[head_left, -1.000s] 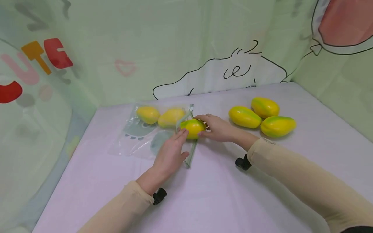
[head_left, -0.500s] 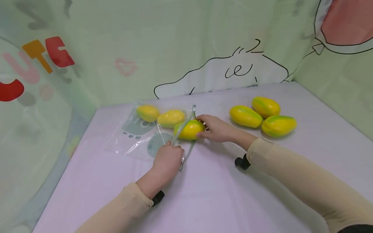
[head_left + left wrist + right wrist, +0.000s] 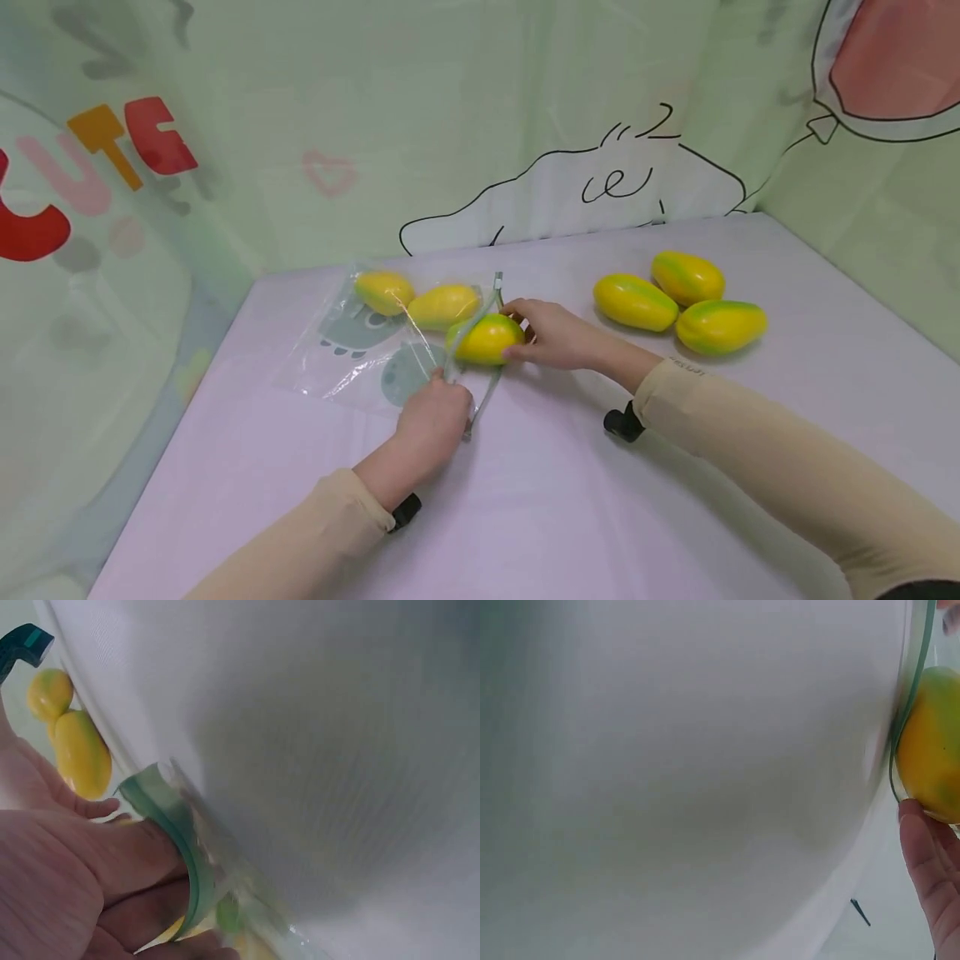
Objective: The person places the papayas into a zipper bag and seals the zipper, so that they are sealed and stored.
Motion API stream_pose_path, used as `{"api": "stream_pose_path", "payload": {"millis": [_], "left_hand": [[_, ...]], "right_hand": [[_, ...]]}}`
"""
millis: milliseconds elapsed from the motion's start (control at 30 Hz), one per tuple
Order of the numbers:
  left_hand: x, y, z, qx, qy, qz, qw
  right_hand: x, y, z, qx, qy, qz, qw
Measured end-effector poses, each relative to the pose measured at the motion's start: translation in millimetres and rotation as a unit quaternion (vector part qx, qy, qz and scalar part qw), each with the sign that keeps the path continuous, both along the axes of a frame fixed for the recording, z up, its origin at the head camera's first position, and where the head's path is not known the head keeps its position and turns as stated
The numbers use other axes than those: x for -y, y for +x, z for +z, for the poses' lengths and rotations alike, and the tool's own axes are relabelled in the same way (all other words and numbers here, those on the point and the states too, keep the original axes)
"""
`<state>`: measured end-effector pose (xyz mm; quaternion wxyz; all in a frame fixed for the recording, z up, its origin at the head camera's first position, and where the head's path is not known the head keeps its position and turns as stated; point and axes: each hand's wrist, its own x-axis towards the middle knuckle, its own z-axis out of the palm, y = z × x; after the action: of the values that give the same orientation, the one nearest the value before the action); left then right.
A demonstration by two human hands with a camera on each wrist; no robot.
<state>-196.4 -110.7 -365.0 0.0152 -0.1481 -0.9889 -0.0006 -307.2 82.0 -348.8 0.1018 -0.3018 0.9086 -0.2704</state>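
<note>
The left hand [image 3: 435,415] comes from the lower left with the back of the hand upward, and its curled fingers grip the near part of the mouth of a clear bag [image 3: 352,379]; in the left wrist view, the green strip [image 3: 193,862] of this mouth bends over the fingers. The right hand [image 3: 551,333] reaches in from the right, its forearm slanting across the table [image 3: 570,517], and it holds the right end of a yellow-green fruit [image 3: 487,339] between the thumb, which is on the near side, and the fingers, which are on the far side. This fruit lies in the mouth of the bag, with its left part behind the clear film and its right part outside. Its long axis runs about from left to right, and the left end points into the bag. Deeper in the bag, two more fruits rest one beside the other: the middle fruit [image 3: 444,307] lies nearly sideways, while the far-left fruit [image 3: 384,292] slants slightly down to the right. Well apart, to the right of the right hand, three loose fruits [image 3: 635,302] lie close together on the table; two of them slant down to the right, and the nearest is almost level, its right end slightly higher. Behind the table hangs a pale green backdrop [image 3: 465,108] with printed drawings.
</note>
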Motion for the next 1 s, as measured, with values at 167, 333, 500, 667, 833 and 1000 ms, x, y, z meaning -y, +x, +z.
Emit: {"api": "stream_pose_path", "payload": {"millis": [167, 333, 500, 667, 833, 1000], "left_hand": [[-1.7, 1.0, -2.7, -0.019, -0.012, -0.007, 0.9997], [-3.7, 3.7, -4.8, -0.083, -0.039, -0.03, 0.9953], [-4.1, 5.3, -5.4, -0.123, -0.057, -0.046, 0.9897], [-3.3, 5.9, -5.5, -0.125, -0.042, -0.053, 0.9898], [-3.5, 5.9, -5.2, -0.125, -0.004, -0.047, 0.991], [-5.7, 4.3, 5.6, -0.055, 0.092, -0.021, 0.994]], "right_hand": [[8.1, 3.5, -0.9, 0.042, -0.015, -0.006, 0.999], [13.6, 4.9, -2.1, 0.109, -0.056, -0.02, 0.9923], [22.0, 3.5, -5.4, 0.153, -0.089, -0.047, 0.9831], [34.6, 5.1, -8.1, 0.179, -0.129, -0.069, 0.9729], [46.7, 6.5, -15.3, 0.21, -0.195, -0.061, 0.9561], [52.6, 5.7, -21.8, 0.243, -0.251, -0.034, 0.9365]]}}
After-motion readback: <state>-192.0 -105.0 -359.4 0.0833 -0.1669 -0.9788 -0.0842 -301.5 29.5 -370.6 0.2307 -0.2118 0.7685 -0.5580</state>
